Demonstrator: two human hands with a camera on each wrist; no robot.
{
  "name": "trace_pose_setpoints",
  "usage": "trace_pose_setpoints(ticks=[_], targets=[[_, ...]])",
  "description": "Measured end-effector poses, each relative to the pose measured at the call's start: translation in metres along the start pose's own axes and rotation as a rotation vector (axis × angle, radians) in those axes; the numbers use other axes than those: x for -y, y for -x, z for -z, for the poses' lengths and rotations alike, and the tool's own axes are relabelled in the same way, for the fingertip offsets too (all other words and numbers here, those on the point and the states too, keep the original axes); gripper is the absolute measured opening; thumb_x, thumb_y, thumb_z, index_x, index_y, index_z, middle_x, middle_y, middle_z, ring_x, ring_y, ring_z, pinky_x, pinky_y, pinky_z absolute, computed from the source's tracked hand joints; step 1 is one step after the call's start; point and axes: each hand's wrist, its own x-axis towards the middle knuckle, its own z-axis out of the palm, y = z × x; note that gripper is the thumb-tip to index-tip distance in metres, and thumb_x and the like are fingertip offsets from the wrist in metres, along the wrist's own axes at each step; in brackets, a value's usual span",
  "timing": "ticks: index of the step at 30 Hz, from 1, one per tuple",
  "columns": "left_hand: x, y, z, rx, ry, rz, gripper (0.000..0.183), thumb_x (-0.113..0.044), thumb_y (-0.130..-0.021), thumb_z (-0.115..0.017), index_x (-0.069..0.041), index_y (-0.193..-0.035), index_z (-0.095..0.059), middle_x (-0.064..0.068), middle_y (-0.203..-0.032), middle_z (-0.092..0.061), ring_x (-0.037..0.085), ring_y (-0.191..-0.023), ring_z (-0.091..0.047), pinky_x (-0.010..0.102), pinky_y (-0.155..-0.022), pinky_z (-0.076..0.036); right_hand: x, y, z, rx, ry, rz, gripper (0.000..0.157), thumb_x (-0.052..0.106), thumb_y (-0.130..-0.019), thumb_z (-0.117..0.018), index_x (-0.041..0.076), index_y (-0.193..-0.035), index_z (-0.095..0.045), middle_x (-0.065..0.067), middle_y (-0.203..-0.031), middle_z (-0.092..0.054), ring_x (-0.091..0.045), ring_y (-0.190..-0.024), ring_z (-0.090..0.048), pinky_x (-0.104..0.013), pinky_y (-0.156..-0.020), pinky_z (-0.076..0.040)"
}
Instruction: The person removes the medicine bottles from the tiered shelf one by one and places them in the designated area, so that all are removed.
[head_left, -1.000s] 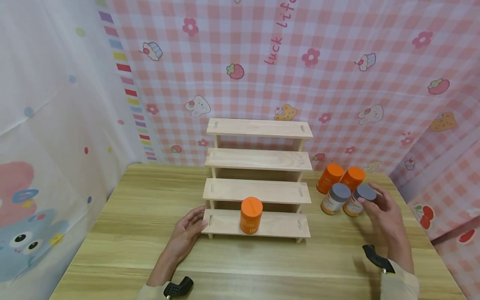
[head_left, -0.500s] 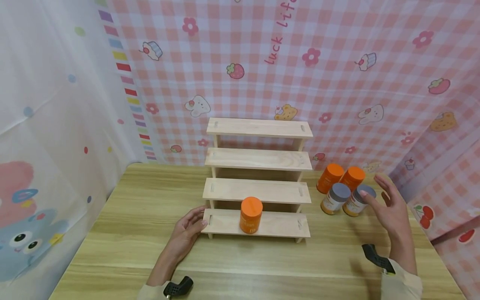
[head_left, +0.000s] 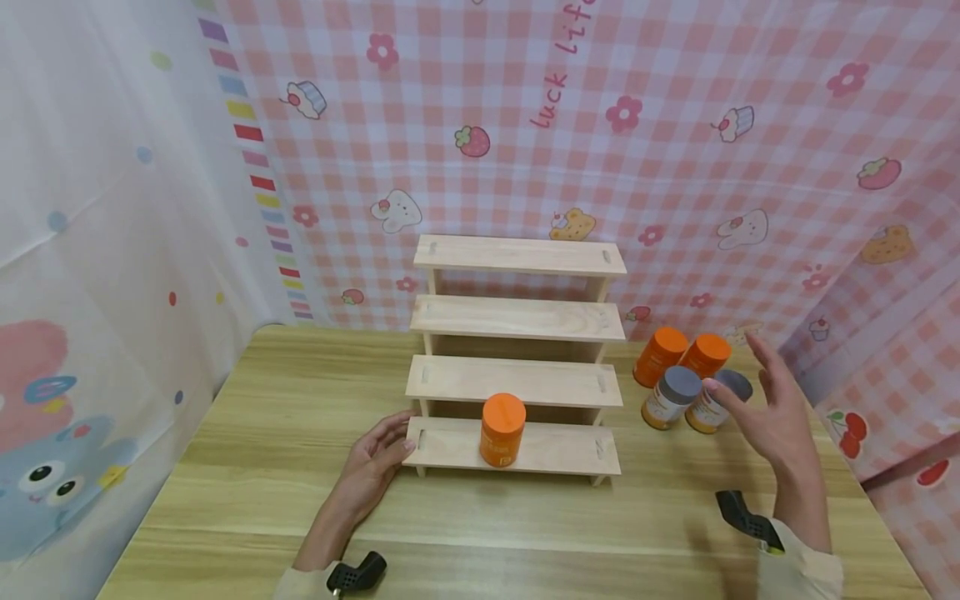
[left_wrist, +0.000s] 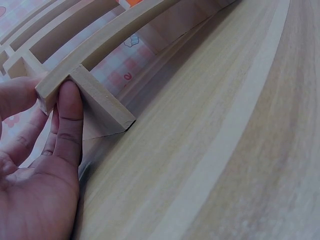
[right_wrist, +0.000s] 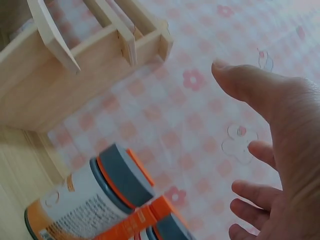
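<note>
With thumb on top and fingers beneath, my left hand [head_left: 371, 467] grips the left end of the lowest board [left_wrist: 60, 75] of a pale wooden stepped shelf [head_left: 517, 383]. On that board stands an orange jar [head_left: 502, 430]. My right hand [head_left: 776, 425] hovers over a grey-lidded jar [head_left: 707, 412] at the right, thumb and fingers spread, holding nothing. Left of that jar is a second grey-lidded jar [head_left: 667, 400], and behind them are two orange jars, one nearer the shelf [head_left: 660, 358] and one further right [head_left: 705, 357]. In the right wrist view the hand is apart from the jars.
The shelf and jars stand on a wood-grain table [head_left: 300, 400]. A pink checked cloth [head_left: 510, 150] hangs behind it, and a white patterned cloth [head_left: 112, 250] hangs at the left. The table's right edge lies close beyond my right hand.
My right hand has lifted off the right grey-lidded jar, and its fingers have spread wider. My left hand, the shelf and the jars have stayed in place.
</note>
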Motion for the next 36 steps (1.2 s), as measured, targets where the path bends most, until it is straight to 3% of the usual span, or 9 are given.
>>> trace_pose_setpoints(ticks=[7, 15, 25, 30, 33, 36], targets=[[-0.001, 0.000, -0.001, -0.007, 0.001, 0.006, 0.057, 0.003, -0.099, -0.062, 0.010, -0.151, -0.039, 0.014, -0.133, -0.054, 0.016, -0.117, -0.058, 0.027, -0.095, -0.053, 0.015, 0.001, -0.007, 0.036, -0.006, 0.035, 0.093, 0.022, -0.097, -0.074, 0.031, -0.167, -0.014, -0.007, -0.173, -0.008, -0.040, -0.156, -0.008, -0.059, -0.124, -0.006], [-0.001, 0.001, -0.001, -0.001, -0.003, 0.003, 0.057, 0.003, -0.099, -0.062, 0.010, -0.151, -0.039, 0.015, -0.134, -0.053, 0.017, -0.117, -0.058, 0.028, -0.095, -0.053, 0.030, 0.003, -0.017, 0.036, -0.010, 0.128, 0.098, 0.014, -0.092, -0.079, 0.029, -0.167, -0.017, -0.005, -0.173, -0.012, -0.036, -0.156, -0.013, -0.056, -0.125, -0.009], [-0.002, 0.001, -0.001, -0.012, -0.001, 0.009, 0.056, 0.003, -0.100, -0.062, 0.009, -0.151, -0.040, 0.016, -0.135, -0.052, 0.017, -0.118, -0.058, 0.028, -0.095, -0.053, 0.049, 0.007, -0.032, 0.129, -0.110, 0.163, 0.101, 0.008, -0.091, -0.079, 0.031, -0.167, -0.017, -0.014, -0.171, -0.015, -0.057, -0.148, -0.020, -0.082, -0.105, -0.023], [-0.002, 0.001, -0.002, -0.009, -0.003, 0.005, 0.057, 0.002, -0.100, -0.062, 0.010, -0.151, -0.039, 0.015, -0.136, -0.052, 0.016, -0.120, -0.057, 0.028, -0.097, -0.053, 0.054, 0.008, -0.041, 0.155, -0.126, 0.232, 0.101, 0.002, -0.090, -0.078, 0.025, -0.167, -0.018, -0.015, -0.169, -0.021, -0.047, -0.151, -0.022, -0.074, -0.115, -0.017], [-0.001, 0.001, -0.001, -0.004, -0.005, 0.001, 0.057, 0.002, -0.100, -0.062, 0.010, -0.151, -0.038, 0.016, -0.136, -0.052, 0.016, -0.120, -0.057, 0.028, -0.097, -0.053, 0.058, 0.010, -0.046, 0.167, -0.135, 0.272, 0.100, -0.002, -0.089, -0.077, 0.022, -0.167, -0.020, -0.012, -0.169, -0.023, -0.043, -0.152, -0.022, -0.056, -0.124, -0.017], [-0.001, 0.001, 0.000, 0.001, -0.006, -0.004, 0.057, 0.002, -0.100, -0.062, 0.010, -0.151, -0.038, 0.016, -0.137, -0.052, 0.016, -0.120, -0.057, 0.028, -0.097, -0.052, 0.062, 0.010, -0.053, 0.170, -0.127, 0.298, 0.100, -0.004, -0.087, -0.079, 0.022, -0.166, -0.022, -0.009, -0.168, -0.027, -0.042, -0.149, -0.027, -0.040, -0.124, -0.023]])
